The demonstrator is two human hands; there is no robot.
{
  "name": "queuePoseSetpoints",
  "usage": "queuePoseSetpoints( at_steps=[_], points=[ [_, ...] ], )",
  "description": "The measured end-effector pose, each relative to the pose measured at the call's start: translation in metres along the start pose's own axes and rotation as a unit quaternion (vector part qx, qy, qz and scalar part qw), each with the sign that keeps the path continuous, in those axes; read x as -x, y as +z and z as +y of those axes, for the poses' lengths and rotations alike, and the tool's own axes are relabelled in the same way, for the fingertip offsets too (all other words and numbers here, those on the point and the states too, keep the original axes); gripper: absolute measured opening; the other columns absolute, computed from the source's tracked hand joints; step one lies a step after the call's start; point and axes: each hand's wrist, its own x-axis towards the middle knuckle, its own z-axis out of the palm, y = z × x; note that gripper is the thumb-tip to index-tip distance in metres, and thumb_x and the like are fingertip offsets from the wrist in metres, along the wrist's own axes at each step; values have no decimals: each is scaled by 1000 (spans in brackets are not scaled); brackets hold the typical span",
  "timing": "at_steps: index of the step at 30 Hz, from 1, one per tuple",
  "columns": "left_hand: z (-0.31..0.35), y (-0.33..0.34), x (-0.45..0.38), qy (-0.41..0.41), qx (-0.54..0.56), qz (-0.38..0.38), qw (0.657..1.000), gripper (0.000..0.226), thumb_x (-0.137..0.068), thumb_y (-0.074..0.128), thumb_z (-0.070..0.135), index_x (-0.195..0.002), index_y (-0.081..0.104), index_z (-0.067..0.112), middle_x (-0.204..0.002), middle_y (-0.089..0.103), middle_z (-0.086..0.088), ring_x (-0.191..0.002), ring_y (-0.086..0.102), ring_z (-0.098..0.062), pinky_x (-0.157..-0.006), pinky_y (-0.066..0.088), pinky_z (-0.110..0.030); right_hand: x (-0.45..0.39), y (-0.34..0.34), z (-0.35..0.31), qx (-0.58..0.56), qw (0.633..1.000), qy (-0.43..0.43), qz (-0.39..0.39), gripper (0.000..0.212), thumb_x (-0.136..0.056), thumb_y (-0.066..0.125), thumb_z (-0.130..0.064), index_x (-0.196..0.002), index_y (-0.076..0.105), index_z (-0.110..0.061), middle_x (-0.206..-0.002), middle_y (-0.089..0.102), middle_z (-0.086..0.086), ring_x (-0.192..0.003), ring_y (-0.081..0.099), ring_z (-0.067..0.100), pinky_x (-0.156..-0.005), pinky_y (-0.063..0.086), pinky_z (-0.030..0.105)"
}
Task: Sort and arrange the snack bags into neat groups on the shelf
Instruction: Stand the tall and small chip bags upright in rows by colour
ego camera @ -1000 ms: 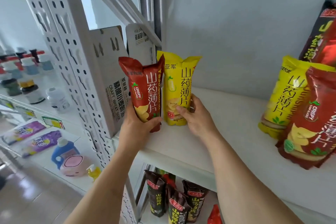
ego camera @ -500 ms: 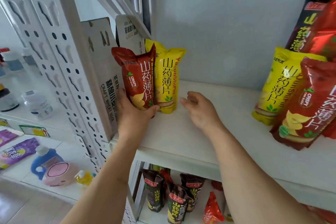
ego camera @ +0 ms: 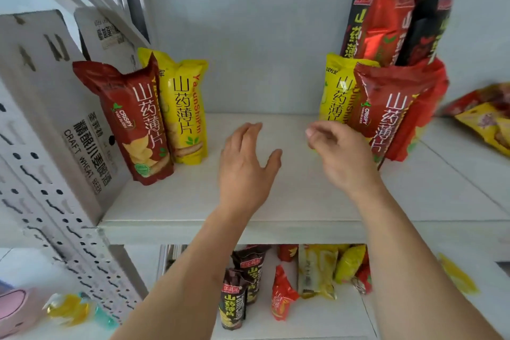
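Note:
A red snack bag [ego camera: 132, 119] and a yellow snack bag [ego camera: 185, 110] stand upright side by side at the left end of the white shelf [ego camera: 276, 210]. On the right, another yellow bag [ego camera: 335, 91] and a red bag [ego camera: 386, 110] lean in front of tall black and red bags [ego camera: 394, 22]. My left hand [ego camera: 245, 165] hovers over the bare middle of the shelf, fingers spread, holding nothing. My right hand [ego camera: 339, 152] is just left of the right-hand red bag with its fingers loosely curled and nothing in them.
A white cardboard box [ego camera: 55, 107] leans against the perforated shelf upright at the left. More red and yellow bags [ego camera: 488, 116] lie flat at the far right. Several dark, red and yellow bags [ego camera: 276, 284] stand on the shelf below.
My left hand has let go of the red bag, which now stands beside the yellow one. Both hands have moved right toward the right-hand group, and the view has turned right.

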Motion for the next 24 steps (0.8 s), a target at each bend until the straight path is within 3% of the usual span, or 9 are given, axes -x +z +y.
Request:
queuePoseSetpoints(
  at_steps=[3,7,10,12,15,17,20,22,24],
  points=[
    [25,23,2,-25,22,-103,994,62,-93,67,37,-146,47,13,-150,45,-7,-140,39,-22,-114,37,-39,6,-35,6,-32,998,-3,62,10,-94,62,-34,-100,69,-30,-88,71,-13,-86,68,1,-78,49,17],
    [58,60,7,-42,42,-176,983,76,-91,67,46,-154,32,22,-159,31,4,-145,27,-12,-115,28,-28,7,-78,17,-69,985,-16,158,7,-91,63,-39,-85,67,-39,-78,72,-12,-71,69,8,-69,54,28],
    [85,89,9,-76,82,-180,977,88,-85,74,47,-155,28,20,-158,33,3,-145,30,-14,-118,31,-34,1,-106,32,-74,976,-25,204,9,-91,64,-39,-83,65,-37,-72,71,-10,-62,65,7,-64,53,25],
    [103,107,10,-106,112,-168,974,97,-80,78,48,-156,25,20,-157,33,2,-144,32,-15,-118,34,-39,-7,-122,47,-76,968,-27,238,11,-91,63,-44,-84,64,-35,-74,70,-8,-67,66,8,-67,52,23],
    [125,129,13,-144,143,-140,969,109,-72,77,60,-157,21,22,-155,35,2,-143,34,-17,-115,39,-46,-22,-143,76,-71,956,-12,285,18,-91,65,-43,-99,62,-27,-92,69,-11,-80,62,-6,-75,44,9],
    [136,140,13,-171,158,-108,967,116,-62,70,74,-155,20,28,-150,38,3,-140,39,-18,-105,49,-49,-35,-154,98,-75,960,19,268,38,-90,65,-45,-119,57,-21,-117,65,-4,-99,59,-7,-87,44,11],
    [140,156,12,-213,170,-78,959,113,-57,73,74,-151,25,34,-143,47,5,-132,49,-20,-98,54,-49,-57,-164,123,-74,978,84,179,76,-88,63,-53,-149,33,-21,-152,39,-2,-137,39,9,-111,35,32],
    [143,161,11,-234,172,-78,954,108,-58,76,69,-148,25,40,-140,51,6,-127,55,-21,-95,56,-51,-67,-166,133,-91,982,107,125,88,-86,63,-58,-155,18,-24,-159,27,-3,-144,29,12,-116,29,37],
    [147,160,12,-241,167,-78,953,107,-64,81,60,-151,25,35,-138,48,6,-122,56,-16,-96,55,-47,-74,-165,143,-123,981,124,80,92,-87,62,-56,-157,11,-25,-160,27,-4,-144,31,14,-114,29,35]
  ],
)
